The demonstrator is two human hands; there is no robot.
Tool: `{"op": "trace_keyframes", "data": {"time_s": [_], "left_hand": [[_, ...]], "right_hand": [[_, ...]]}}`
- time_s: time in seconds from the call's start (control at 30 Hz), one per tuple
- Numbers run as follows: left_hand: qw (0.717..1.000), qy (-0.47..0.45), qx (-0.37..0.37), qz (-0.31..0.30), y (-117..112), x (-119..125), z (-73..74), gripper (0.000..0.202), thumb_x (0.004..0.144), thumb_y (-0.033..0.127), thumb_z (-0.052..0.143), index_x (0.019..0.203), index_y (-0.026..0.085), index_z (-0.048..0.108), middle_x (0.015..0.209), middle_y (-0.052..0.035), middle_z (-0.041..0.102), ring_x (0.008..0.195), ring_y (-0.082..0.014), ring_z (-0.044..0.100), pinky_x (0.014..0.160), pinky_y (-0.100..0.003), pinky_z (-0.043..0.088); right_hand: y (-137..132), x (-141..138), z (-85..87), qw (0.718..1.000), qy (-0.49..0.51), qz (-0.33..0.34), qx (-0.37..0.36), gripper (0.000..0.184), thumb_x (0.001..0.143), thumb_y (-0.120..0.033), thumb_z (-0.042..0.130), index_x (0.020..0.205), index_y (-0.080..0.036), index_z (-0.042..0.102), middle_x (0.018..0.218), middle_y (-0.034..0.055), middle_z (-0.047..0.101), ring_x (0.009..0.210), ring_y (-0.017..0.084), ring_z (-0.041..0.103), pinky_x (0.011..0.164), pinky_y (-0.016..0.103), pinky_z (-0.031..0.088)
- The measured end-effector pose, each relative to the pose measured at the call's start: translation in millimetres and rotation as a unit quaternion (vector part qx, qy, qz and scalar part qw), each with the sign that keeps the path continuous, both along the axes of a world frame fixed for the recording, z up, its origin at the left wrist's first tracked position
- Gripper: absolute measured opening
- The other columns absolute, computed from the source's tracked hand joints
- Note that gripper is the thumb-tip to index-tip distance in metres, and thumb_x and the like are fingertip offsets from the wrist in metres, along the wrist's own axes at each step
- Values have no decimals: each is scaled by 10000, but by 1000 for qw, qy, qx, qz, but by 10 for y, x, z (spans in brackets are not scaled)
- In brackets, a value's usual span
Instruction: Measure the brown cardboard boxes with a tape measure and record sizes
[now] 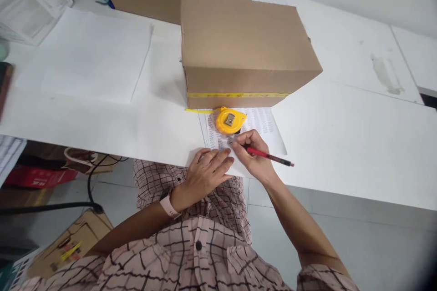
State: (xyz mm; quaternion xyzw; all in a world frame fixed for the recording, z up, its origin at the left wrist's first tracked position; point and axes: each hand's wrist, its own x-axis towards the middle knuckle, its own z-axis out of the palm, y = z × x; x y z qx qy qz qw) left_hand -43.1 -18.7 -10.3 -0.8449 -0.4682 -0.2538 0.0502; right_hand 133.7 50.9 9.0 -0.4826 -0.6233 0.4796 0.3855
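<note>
white surface (pixel 341 145) bears a brown cardboard box (pixel 239 41), yellow tape measure (pixel 229 120) laid along its front. right hand (pixel 254 157) clasps a red pen (pixel 269 157) in its grip, seemingly mid-entry on the printed sheet (pixel 264 122); left hand (pixel 206 173), released, pins it.

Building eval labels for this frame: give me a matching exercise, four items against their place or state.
1. red pen
2. tape measure case
3. tape blade
4. left hand

A. stretched along the cardboard box front face
B. palm down, fingers on the printed sheet near edge
C. gripped in the right hand
D. sitting on the sheet, close to the box

Pairs: 1-C, 2-D, 3-A, 4-B
</note>
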Motion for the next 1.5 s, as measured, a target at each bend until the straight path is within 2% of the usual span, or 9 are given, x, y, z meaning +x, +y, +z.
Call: {"op": "trace_keyframes", "data": {"time_s": [0.07,0.17,0.3,0.77,1.5], "left_hand": [[1000,-3,-1,-1,1,-1,0,325,945,416,661,1180,191,684,1298,-51,710,1084,-221,623,997,-390,451],[1000,-14,5,-3,2,-1,-4,318,941,404,669,1169,184,688,1281,-55,718,1074,-226,626,990,-393,453],[1000,-23,4,-6,4,-1,-10,325,928,398,684,1171,181,686,1274,-67,717,1079,-233,624,998,-397,449],[1000,-25,0,-7,9,-7,-1,308,931,379,684,1169,183,684,1260,-64,724,1072,-234,632,994,-398,458],[1000,-22,-6,-6,5,-7,0,311,938,386,673,1179,189,678,1279,-63,716,1090,-231,632,997,-395,465]], "right_hand": [[-14,-18,-8,999,-31,-22,8,229,875,-353,694,784,-225,527,665,-50,559,585,99,460,557,256,387],[-28,-37,-10,994,-79,-66,39,342,865,-321,680,645,-224,437,558,-66,473,523,88,394,511,253,344],[-28,-47,-11,989,-102,-82,67,356,857,-288,655,618,-228,399,525,-75,438,491,81,362,484,250,319],[-10,-86,25,986,-140,-71,65,352,863,-300,642,613,-234,403,516,-62,459,491,89,374,475,259,326],[0,-76,8,989,-113,-79,47,355,853,-323,649,613,-232,403,524,-62,448,506,90,360,487,260,330]]}}
